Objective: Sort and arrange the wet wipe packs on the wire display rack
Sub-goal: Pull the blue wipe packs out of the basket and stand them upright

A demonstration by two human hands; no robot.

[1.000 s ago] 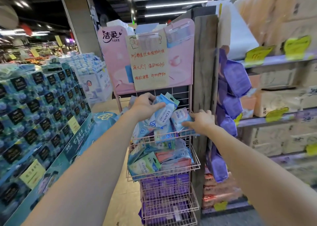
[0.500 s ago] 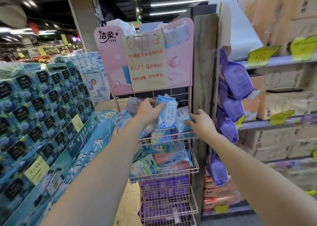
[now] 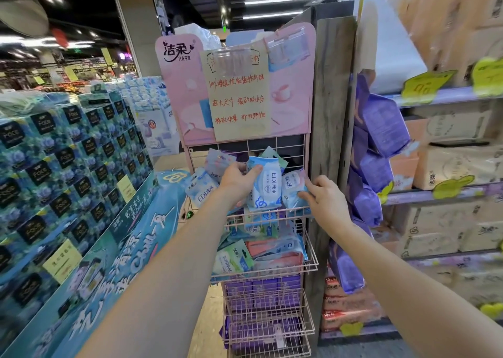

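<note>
A pink wire display rack (image 3: pixel 310 265) stands ahead with several baskets. Its top basket holds blue and white wet wipe packs in a loose pile. My left hand (image 3: pixel 236 179) grips the left edge of an upright blue EDI pack (image 3: pixel 268 186) in the middle of that basket. My right hand (image 3: pixel 324 197) rests its fingertips on a smaller blue pack (image 3: pixel 292 185) at the basket's right end. Another EDI pack (image 3: pixel 201 190) leans out at the left. The middle basket holds green, blue and orange packs (image 3: pixel 234 257). Purple packs (image 3: pixel 261 292) fill the lower baskets.
A pink header board with a handwritten sign (image 3: pixel 239 96) tops the rack. A grey wooden shelf post (image 3: pixel 330 107) stands right beside it, with purple packs (image 3: pixel 381 123) hanging and shelves of tissue boxes beyond. Stacked blue tissue boxes (image 3: pixel 62 161) fill the left.
My left hand has turned the EDI pack more upright in the top basket. My right hand stays at the small pack on the right. The view moved slightly closer to the rack.
</note>
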